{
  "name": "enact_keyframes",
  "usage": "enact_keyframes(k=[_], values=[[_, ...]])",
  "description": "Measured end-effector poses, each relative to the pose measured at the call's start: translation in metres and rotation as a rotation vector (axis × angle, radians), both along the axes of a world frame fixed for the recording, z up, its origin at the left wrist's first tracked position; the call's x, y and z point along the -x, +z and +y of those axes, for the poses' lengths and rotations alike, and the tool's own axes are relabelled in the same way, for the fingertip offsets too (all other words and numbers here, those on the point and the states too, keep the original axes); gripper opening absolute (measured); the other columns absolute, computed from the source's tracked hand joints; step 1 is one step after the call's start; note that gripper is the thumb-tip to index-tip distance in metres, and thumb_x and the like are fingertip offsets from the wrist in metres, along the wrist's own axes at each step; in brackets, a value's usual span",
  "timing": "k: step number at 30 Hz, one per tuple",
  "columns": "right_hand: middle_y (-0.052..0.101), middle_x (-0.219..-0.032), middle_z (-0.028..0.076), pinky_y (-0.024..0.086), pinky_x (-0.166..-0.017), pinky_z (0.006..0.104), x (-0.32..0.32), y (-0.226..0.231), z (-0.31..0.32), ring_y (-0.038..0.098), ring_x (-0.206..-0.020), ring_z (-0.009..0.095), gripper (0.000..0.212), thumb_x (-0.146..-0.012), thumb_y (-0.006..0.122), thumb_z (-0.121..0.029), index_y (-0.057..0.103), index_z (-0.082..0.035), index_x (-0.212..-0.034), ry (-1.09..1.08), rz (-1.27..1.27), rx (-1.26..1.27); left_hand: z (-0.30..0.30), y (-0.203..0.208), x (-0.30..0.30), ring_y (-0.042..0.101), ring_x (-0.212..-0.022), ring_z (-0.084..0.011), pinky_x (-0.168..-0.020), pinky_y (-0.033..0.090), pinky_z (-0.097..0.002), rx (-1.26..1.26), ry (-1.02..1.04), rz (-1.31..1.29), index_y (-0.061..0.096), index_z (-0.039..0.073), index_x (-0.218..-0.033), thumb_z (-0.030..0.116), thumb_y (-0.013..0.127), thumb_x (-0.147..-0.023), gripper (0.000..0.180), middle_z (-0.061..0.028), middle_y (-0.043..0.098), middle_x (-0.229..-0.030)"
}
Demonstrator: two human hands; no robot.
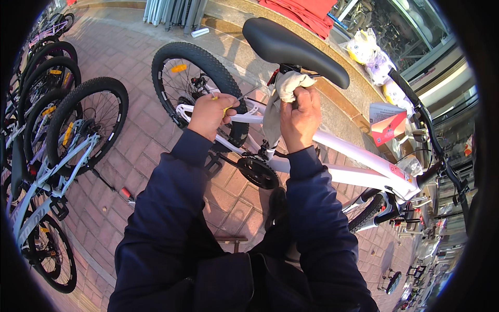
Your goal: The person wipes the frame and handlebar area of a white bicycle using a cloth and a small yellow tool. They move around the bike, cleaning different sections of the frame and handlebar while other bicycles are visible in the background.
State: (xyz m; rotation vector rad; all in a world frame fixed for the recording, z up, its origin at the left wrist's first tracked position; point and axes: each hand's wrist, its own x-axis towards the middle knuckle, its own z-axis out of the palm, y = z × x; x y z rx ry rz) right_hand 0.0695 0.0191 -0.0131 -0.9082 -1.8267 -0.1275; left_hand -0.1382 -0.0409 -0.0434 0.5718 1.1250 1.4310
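A bicycle with a white-pink frame (pixel 358 154) stands across in front of me, its black saddle (pixel 291 49) at the top. My right hand (pixel 301 112) is closed on a beige-grey cloth (pixel 272 117), which hangs down beside the seat tube just under the saddle. Over by the rear wheel (pixel 160 78), my left hand (pixel 212 112) is closed round a small yellow-handled tool (pixel 227 110). A thin metal shaft seems to stick out from it toward the cloth; most of the handle is hidden by my fingers. Below both hands is the black crankset (pixel 258 171).
Several parked bicycles (pixel 52 135) crowd the left side. A red-tipped rod (pixel 126 193) lies on the brick paving. Behind the saddle are a stone step, red fabric (pixel 306 13) and wrapped plush toys (pixel 364 49). The black handlebar (pixel 442 151) and a red-white box (pixel 387 125) are at right.
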Motion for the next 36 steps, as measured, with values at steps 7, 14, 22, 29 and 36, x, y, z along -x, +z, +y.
enact_keyframes(k=[7,14,22,29,36], values=[[0.064,-0.098,0.015,0.053,-0.075,0.0388,-0.011,-0.014,-0.024,0.064,-0.089,0.034,0.019,-0.071,0.074,0.000,0.067,-0.004,-0.088,-0.040,-0.043,0.193,0.002,0.005,-0.004,0.062,-0.069,-0.0114,-0.056,0.047,-0.0235,-0.021,0.095,-0.062,0.068,0.001,-0.095,0.010,0.063,-0.092,0.010,-0.0066,0.070,-0.091],[0.065,-0.098,0.016,0.052,-0.080,0.0424,-0.015,-0.012,-0.059,0.064,-0.091,0.035,0.020,-0.071,0.071,-0.001,0.064,-0.003,-0.090,0.173,-0.151,0.137,0.002,0.011,0.020,0.062,-0.068,-0.0105,-0.052,0.045,-0.0233,-0.150,0.439,-0.216,0.064,0.002,-0.096,0.016,0.063,-0.093,0.014,-0.0079,0.070,-0.091],[0.064,-0.096,0.015,0.046,-0.080,0.0455,0.045,-0.052,-0.028,0.060,-0.091,0.036,0.012,-0.076,0.060,-0.003,0.058,-0.006,-0.088,-0.017,-0.660,0.244,-0.010,0.023,0.062,0.060,-0.063,-0.0097,-0.052,0.045,-0.0221,-0.309,0.727,-0.470,0.064,0.002,-0.100,0.015,0.057,-0.097,0.015,-0.0098,0.072,-0.093],[0.064,-0.093,0.011,0.045,-0.084,0.0422,0.075,-0.083,-0.030,0.061,-0.095,0.031,0.006,-0.080,0.058,-0.005,0.057,-0.007,-0.086,0.266,-0.611,0.107,-0.018,0.036,0.075,0.060,-0.066,-0.0108,-0.055,0.044,-0.0236,-0.383,0.703,-0.520,0.063,0.001,-0.099,0.016,0.057,-0.098,0.017,-0.0105,0.071,-0.095],[0.063,-0.091,0.008,0.047,-0.087,0.0402,0.105,-0.099,-0.023,0.061,-0.097,0.028,0.004,-0.082,0.058,-0.010,0.057,-0.008,-0.086,0.329,-0.665,0.076,-0.028,0.040,0.082,0.059,-0.067,-0.0112,-0.055,0.044,-0.0239,-0.379,0.712,-0.516,0.062,0.002,-0.102,0.020,0.056,-0.100,0.019,-0.0088,0.071,-0.095]])
